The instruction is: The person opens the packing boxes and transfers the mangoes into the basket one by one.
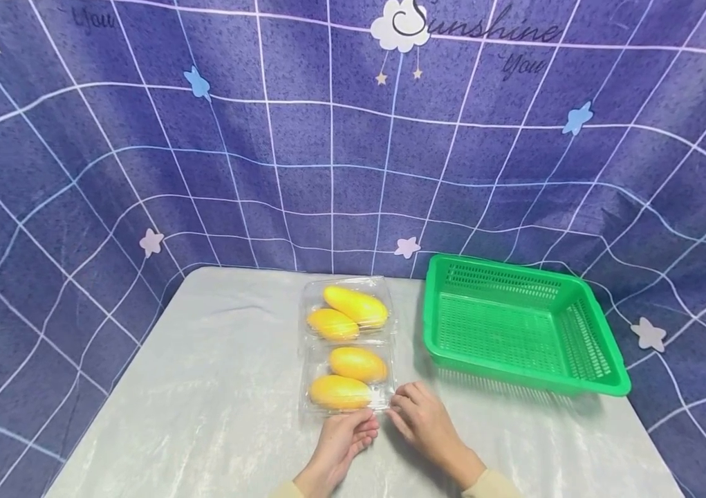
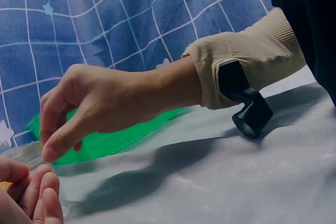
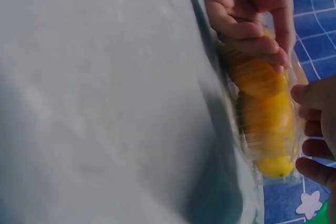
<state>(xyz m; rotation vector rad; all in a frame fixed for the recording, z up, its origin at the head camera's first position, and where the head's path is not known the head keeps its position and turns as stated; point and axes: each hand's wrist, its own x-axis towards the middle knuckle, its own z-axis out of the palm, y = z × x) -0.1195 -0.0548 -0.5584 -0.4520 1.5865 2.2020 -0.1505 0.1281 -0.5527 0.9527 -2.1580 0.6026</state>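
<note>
Clear plastic container (image 1: 317,361), thin-walled, glossy, mid-table (image 1: 216,373); inside, four smooth oval yellow fruits (image 1: 350,364), two far, two near. Left hand (image 1: 345,440): at container's near edge. Right hand (image 1: 424,418): at near right corner. Whether either pinches the rim cannot be told. Apparent step: working that edge; next move likely calls for light fingertip pressure. Far right: green perforated basket (image 1: 521,379), rectangular.

Left-wrist view, eight o'clock: the edge cuts my left hand (image 2: 30,195) short! Right-wrist view: my right hand (image 3: 326,123), sliced away at three; the uppermost mango (image 3: 254,77) blurs, partly behind my left fingers (image 3: 254,45); and the plastic basket (image 3: 320,216) shows just a green sliver at four.
</note>
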